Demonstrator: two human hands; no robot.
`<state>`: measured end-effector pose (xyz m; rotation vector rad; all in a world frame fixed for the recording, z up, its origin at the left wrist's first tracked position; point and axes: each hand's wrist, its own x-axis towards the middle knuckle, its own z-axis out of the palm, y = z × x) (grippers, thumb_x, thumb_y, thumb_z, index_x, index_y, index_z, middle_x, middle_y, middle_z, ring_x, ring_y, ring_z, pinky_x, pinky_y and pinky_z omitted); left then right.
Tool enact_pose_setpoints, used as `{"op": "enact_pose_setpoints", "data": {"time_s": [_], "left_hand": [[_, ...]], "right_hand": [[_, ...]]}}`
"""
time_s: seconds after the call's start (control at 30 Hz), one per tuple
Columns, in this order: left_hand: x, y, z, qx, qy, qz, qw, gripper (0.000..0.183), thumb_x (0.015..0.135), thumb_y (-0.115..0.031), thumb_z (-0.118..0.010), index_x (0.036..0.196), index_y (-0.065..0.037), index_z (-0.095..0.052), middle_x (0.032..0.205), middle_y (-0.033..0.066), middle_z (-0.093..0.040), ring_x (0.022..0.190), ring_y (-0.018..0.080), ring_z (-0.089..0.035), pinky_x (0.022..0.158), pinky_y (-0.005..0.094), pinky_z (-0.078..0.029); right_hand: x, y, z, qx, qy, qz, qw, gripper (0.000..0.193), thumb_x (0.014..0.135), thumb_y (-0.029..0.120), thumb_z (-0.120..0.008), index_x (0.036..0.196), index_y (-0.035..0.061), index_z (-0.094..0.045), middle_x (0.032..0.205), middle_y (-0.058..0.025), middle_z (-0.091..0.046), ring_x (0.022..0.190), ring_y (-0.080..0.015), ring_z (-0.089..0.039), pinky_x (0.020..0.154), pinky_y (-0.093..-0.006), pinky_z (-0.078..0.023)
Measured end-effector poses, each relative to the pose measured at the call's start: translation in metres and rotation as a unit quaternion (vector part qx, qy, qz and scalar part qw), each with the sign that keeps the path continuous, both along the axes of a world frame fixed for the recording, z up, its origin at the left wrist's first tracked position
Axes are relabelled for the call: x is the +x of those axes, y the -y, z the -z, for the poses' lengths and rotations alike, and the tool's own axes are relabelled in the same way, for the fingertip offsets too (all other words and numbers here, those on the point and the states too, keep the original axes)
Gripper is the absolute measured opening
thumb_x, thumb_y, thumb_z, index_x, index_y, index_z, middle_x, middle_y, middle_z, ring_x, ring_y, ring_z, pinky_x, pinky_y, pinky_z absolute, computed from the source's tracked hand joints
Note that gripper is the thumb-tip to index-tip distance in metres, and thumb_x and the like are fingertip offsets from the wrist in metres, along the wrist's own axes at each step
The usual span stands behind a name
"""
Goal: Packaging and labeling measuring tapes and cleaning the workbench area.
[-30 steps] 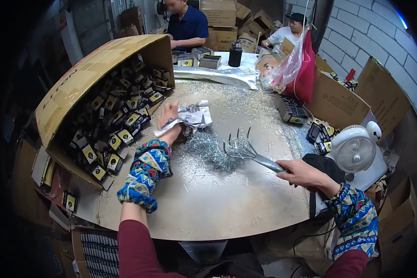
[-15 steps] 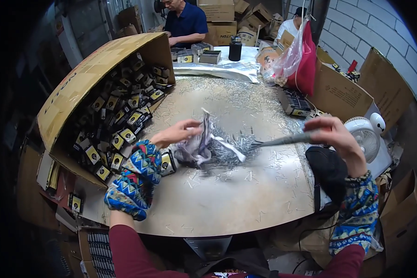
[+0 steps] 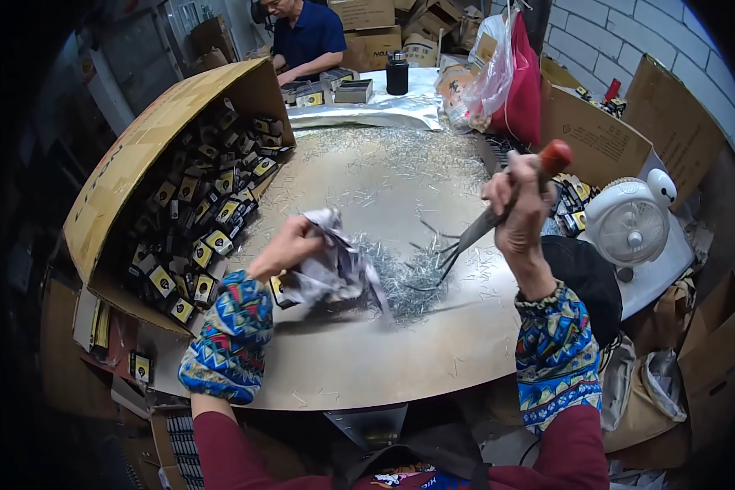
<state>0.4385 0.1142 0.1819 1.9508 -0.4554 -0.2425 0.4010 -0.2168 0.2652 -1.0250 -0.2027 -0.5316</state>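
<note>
My left hand point(image 3: 287, 247) is closed on a crumpled whitish-purple cloth point(image 3: 331, 273), lifted a little off the table at its lower side. Against its right lies a heap of thin silvery metal pins point(image 3: 412, 286). With my right hand point(image 3: 521, 214) I grip a small hand rake point(image 3: 475, 235), its red handle end pointing up and right. The rake's dark curved tines reach down into the heap's right side. Partly behind the cloth, a small black and yellow box point(image 3: 279, 292) shows.
A tipped carton point(image 3: 106, 200) full of small black and yellow boxes stands at the left. Loose pins litter the table point(image 3: 367, 371). A white fan point(image 3: 633, 229) and dark cap point(image 3: 576, 273) lie right. Opposite sits a co-worker point(image 3: 309, 37) near a black bottle point(image 3: 397, 73).
The rake has turned steeper, its handle raised, with my right hand moved left and up. My left hand has closed on the cloth and shifted slightly left.
</note>
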Motion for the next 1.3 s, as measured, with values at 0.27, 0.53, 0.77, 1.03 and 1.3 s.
{"op": "enact_pose_setpoints", "data": {"time_s": [0.27,0.53,0.77,1.03,1.3], "left_hand": [[-0.016,0.013,0.012,0.16,-0.016,0.192,0.968,0.09,0.075,-0.019,-0.078,0.147,-0.002,-0.027,0.138,0.0168,-0.046,0.126,0.0278,-0.044,0.107,0.0361,-0.036],[-0.044,0.013,0.042,0.13,0.222,0.005,0.966,0.045,0.078,-0.004,-0.067,0.122,-0.005,-0.058,0.116,0.0129,-0.063,0.108,0.0229,-0.061,0.094,0.0344,-0.046],[-0.048,0.015,0.013,0.064,0.269,-0.199,0.94,0.033,0.078,0.0,-0.056,0.11,-0.003,-0.062,0.098,0.0134,-0.068,0.086,0.0237,-0.067,0.077,0.0352,-0.053],[-0.051,0.041,-0.119,-0.193,0.219,-0.191,0.937,0.027,0.086,-0.007,-0.059,0.111,0.004,-0.061,0.095,0.0112,-0.068,0.077,0.015,-0.068,0.065,0.0273,-0.057],[-0.026,-0.009,-0.123,0.137,0.39,-0.181,0.892,0.031,0.074,0.008,-0.058,0.105,0.003,-0.06,0.106,0.0148,-0.064,0.097,0.0257,-0.065,0.084,0.0366,-0.054]], "right_hand": [[-0.016,-0.017,-0.015,-0.235,-0.026,-0.084,0.968,0.02,0.088,0.017,-0.069,0.077,0.0064,-0.057,0.053,0.0052,-0.047,0.041,-0.0036,-0.043,0.038,-0.0212,-0.033],[-0.03,-0.023,0.001,-0.161,0.101,0.032,0.981,0.017,0.093,0.017,-0.065,0.081,0.0064,-0.058,0.053,0.0034,-0.05,0.04,-0.0033,-0.042,0.039,-0.0215,-0.033],[-0.02,-0.023,0.014,-0.168,0.078,0.05,0.981,0.021,0.092,0.015,-0.066,0.075,0.0084,-0.055,0.052,0.0043,-0.047,0.04,-0.004,-0.042,0.038,-0.0214,-0.033],[-0.008,-0.037,0.015,0.026,0.05,0.049,0.997,0.019,0.092,0.016,-0.065,0.081,0.0087,-0.05,0.052,0.0055,-0.042,0.039,-0.0066,-0.041,0.038,-0.0238,-0.034],[0.003,-0.012,-0.063,0.233,0.19,0.123,0.946,0.037,0.089,0.033,-0.07,0.067,0.0148,-0.046,0.049,0.0054,-0.042,0.039,-0.0077,-0.042,0.041,-0.0279,-0.037]]}}
